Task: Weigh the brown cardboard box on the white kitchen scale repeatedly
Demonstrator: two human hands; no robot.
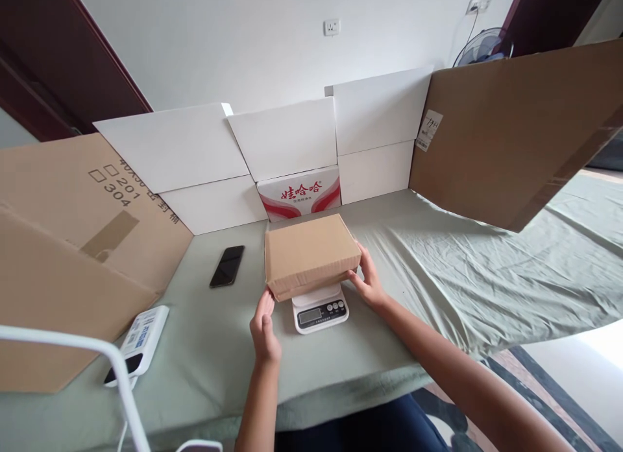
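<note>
A closed brown cardboard box [311,248] is held between my two hands, over a white digital kitchen scale [321,312]. My left hand [265,325] has its fingers at the box's near left corner, partly under it. At the near right corner, my right hand [368,280] grips the side with the thumb on the front face. The box covers the back of the scale; I cannot tell whether it rests on it. The scale's small display and round buttons face me, and no digits can be read.
A black phone [227,266] lies left of the box. A white power strip [143,335] and a white curved tube [117,361] are at the near left. Large cardboard panels [506,134] and white panels [287,137] stand around the green cloth [209,355].
</note>
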